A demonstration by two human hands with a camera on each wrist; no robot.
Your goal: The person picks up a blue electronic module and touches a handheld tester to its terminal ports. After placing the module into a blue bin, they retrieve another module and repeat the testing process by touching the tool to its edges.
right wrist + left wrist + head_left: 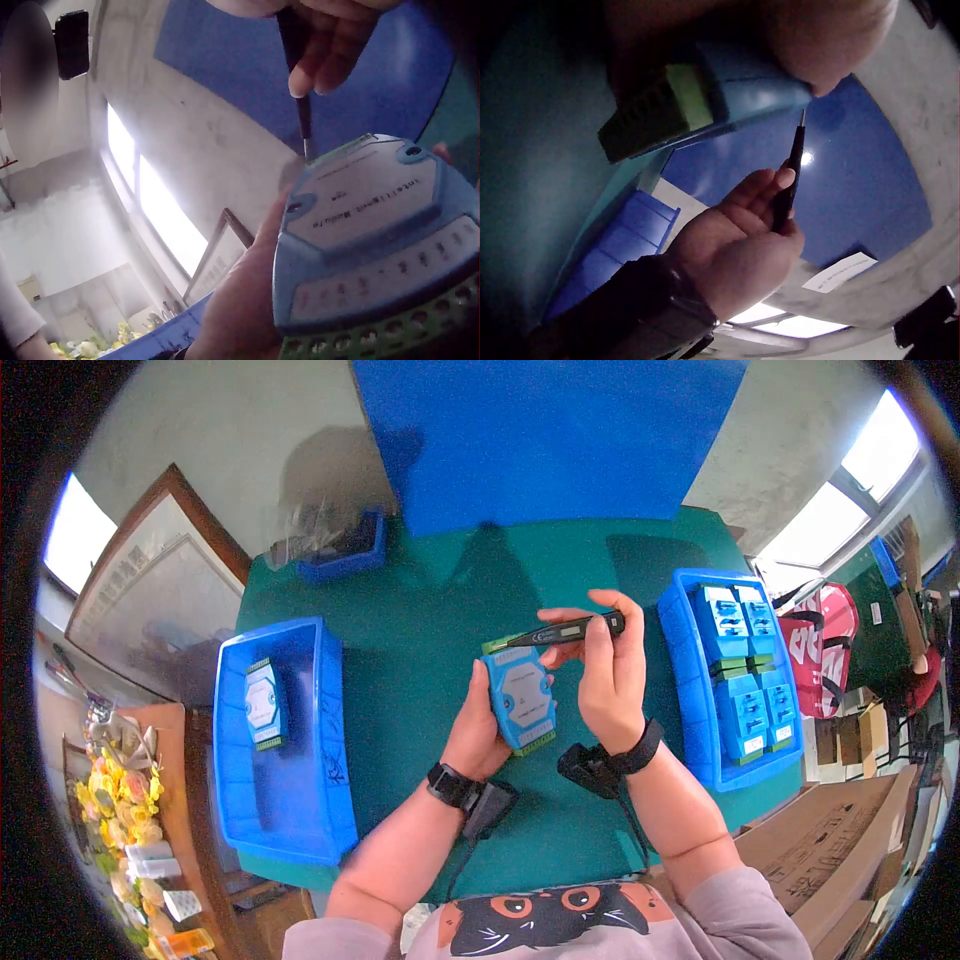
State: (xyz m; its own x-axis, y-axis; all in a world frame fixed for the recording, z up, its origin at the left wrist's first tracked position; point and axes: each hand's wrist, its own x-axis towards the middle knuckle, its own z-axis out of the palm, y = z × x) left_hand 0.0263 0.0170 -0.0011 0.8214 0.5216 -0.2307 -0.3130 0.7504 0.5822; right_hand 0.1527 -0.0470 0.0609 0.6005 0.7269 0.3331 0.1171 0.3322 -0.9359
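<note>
A blue module [522,698] with a white face label and green terminal blocks at both ends is held in my left hand [472,738], above the table. Its label reads "Intelligent Module" in the right wrist view. My right hand [612,685] grips a black voltage tester screwdriver [572,631] with a small display window. The metal tip of the tester [304,120] is right at the green terminal block on the module's far end. In the left wrist view, the fingers of my left hand wrap the module [754,94] and hide part of it.
A blue bin [335,800] on the left holds one similar module [264,705]. On the right, another blue bin [690,730] contains several modules [742,710]. A smaller blue box [350,565] stands at the back of the green table [420,600]. Cardboard [830,840] lies at lower right.
</note>
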